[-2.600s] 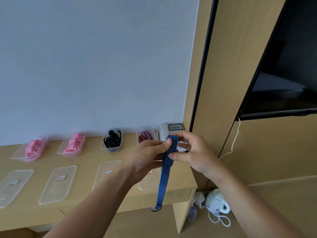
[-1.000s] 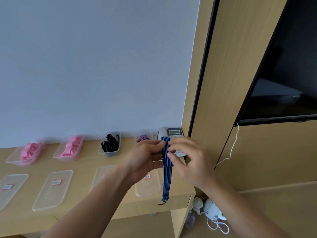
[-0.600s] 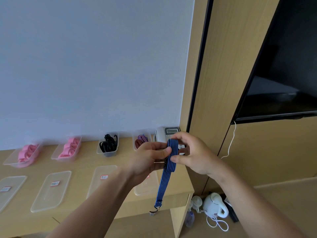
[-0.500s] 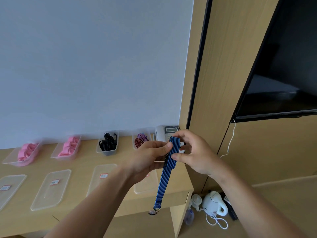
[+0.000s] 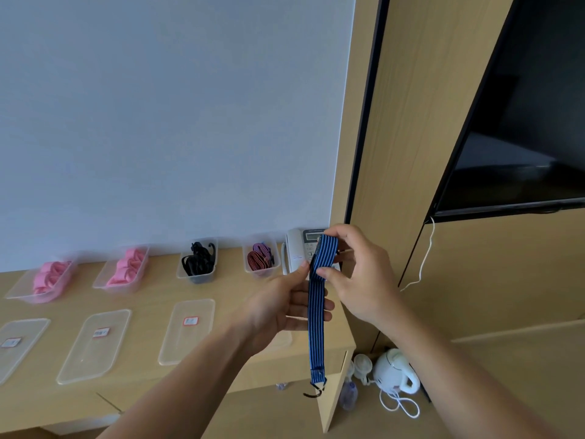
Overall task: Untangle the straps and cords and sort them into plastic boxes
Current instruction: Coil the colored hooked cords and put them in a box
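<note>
A blue striped strap [image 5: 316,327] with a dark hook at its lower end hangs in front of the wooden desk [image 5: 152,299]. My left hand [image 5: 281,307] pinches it from the left. My right hand [image 5: 357,274] holds its folded top, which loops over the fingers. Along the wall stand several clear plastic boxes: two with pink straps [image 5: 50,277] [image 5: 126,269], one with black cords [image 5: 198,259], and one with red and purple straps [image 5: 261,256].
Several clear lids with red labels [image 5: 186,327] lie along the desk's front. A white telephone [image 5: 297,248] sits at the back right corner. A white kettle [image 5: 394,373] and its cord lie on the floor beside the desk. A dark TV screen [image 5: 522,122] hangs at right.
The fold at the strap's top has been wound on over my right fingers and sits slightly higher. The hanging tail is shorter than 2.6 s ago; it swung and now hangs straight.
</note>
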